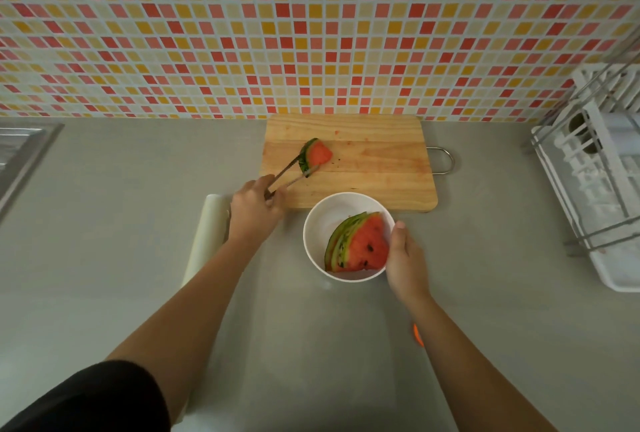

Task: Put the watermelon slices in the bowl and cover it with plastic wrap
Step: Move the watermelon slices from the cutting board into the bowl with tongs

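Note:
My left hand (pixel 254 207) grips metal tongs (pixel 287 175) whose tips clamp a watermelon slice (pixel 318 154) over the wooden cutting board (pixel 374 161). In front of the board sits a white bowl (pixel 322 220) with several watermelon slices (pixel 360 244) stacked on edge inside. My right hand (pixel 405 258) holds the bowl's right rim, thumb on the edge. A roll of plastic wrap (pixel 207 230) lies on the counter left of my left wrist, partly hidden by the forearm.
A white dish rack (pixel 602 189) stands at the right edge of the grey counter. A steel sink edge (pixel 24 158) shows at far left. The tiled wall rises behind the board. Something small and orange (pixel 418 334) peeks out beside my right forearm.

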Demonstrator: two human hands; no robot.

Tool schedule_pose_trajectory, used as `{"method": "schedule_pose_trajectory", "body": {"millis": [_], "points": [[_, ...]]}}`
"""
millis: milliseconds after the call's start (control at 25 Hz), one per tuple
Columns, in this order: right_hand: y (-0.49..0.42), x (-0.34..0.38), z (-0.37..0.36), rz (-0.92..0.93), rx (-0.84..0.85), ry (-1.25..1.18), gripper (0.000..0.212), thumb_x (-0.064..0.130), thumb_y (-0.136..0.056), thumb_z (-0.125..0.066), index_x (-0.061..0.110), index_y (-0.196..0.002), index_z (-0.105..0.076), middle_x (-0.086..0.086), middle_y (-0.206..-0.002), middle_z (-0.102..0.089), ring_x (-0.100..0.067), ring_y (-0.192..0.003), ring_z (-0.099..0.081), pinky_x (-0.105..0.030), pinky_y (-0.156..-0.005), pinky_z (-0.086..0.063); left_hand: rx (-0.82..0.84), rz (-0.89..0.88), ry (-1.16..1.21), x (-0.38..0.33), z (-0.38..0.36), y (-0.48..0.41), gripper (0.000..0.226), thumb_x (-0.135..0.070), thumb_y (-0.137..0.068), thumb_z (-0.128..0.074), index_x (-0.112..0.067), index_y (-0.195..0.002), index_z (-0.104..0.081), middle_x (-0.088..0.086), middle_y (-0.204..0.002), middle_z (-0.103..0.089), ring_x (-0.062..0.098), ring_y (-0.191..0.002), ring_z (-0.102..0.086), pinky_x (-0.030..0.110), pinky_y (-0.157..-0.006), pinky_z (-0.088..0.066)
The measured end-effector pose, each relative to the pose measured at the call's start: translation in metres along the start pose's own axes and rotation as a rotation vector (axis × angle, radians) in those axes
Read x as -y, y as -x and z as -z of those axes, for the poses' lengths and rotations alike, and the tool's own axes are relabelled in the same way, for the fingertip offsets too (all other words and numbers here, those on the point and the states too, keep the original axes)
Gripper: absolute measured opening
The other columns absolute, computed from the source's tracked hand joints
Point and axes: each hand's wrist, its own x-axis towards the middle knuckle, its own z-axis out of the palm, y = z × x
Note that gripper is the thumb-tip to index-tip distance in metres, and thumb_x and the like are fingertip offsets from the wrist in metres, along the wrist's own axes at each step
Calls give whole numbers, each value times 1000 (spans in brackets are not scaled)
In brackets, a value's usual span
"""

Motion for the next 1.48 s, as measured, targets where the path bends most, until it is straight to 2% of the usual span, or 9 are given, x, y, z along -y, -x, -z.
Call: {"method": "schedule_pose_trajectory", "body": {"millis": [240,440,640,760,920,1040,1280,1400,1480], "points": [[0,-1,-2,-4,-29,16,60,52,-93,-18,14,-110,-61,-10,-111,-65,-29,-105,-57,-42,-91,-44,63,38,-102,-6,-10,6,36,-20,-93,-56,2,-121,-60,29,-90,-62,46,-76,-60,44,-65,-45],[0,1,-1,-2,-29,8,58,50,-94,-19,13,-109,-61,-12,-111,-64,-30,-105,-57,-38,-87,-42,143,122,41,-9,-2,-13,27,-21,-93,-55,1,-81,-63,16,-64,-53,34,-64,-47,32,-59,-31],[2,1,-1,-4,-27,-1,56,51,-94,-19,16,-107,-61,-9,-108,-64,-29,-103,-57,-33,-81,-38,292,779,935,-7,14,-14,19,-18,-92,-57,-5,-79,-61,4,-67,-47,7,-37,-33,18,-37,-26],[2,2,-1,-2,-21,17,56,50,-94,-19,16,-107,-61,-10,-109,-64,-30,-104,-57,-38,-86,-41,374,833,1105,-14,31,-9,14,-14,-94,-53,-3,-89,-59,4,-71,-46,3,-31,-29,13,-32,-21],[2,5,0,-10,-10,6,56,51,-93,-19,16,-106,-61,-10,-109,-64,-30,-104,-57,-40,-88,-43,432,656,1004,-22,73,17,26,-20,-86,-61,6,-90,-67,4,-63,-43,4,-36,-25,15,-33,-20],[2,4,0,-1,-13,4,56,49,-94,-20,15,-111,-61,-11,-113,-64,-30,-107,-56,-37,-88,-41,508,510,702,-33,101,52,38,-33,-75,-67,4,-82,-69,1,-59,-44,9,-39,-28,19,-40,-23],[5,5,0,38,-18,-16,54,47,-95,-21,12,-104,-62,-13,-108,-65,-30,-104,-57,-43,-92,-44,478,159,-89,-73,87,84,48,-35,-95,-50,-4,-59,-48,6,-52,-41,21,-53,-37,31,-48,-26],[5,6,1,37,-20,-38,54,46,-96,-22,11,-104,-63,-13,-106,-65,-30,-102,-58,-42,-90,-45,507,90,-235,-81,86,85,51,-35,-97,-44,-11,-54,-34,2,-51,-35,18,-48,-32,29,-45,-22],[5,7,0,23,-30,-42,54,47,-95,-23,12,-104,-63,-13,-107,-65,-29,-102,-58,-42,-91,-45,515,75,-265,-82,96,82,49,-35,-97,-45,-9,-56,-43,3,-53,-41,17,-48,-37,26,-43,-25]]}}
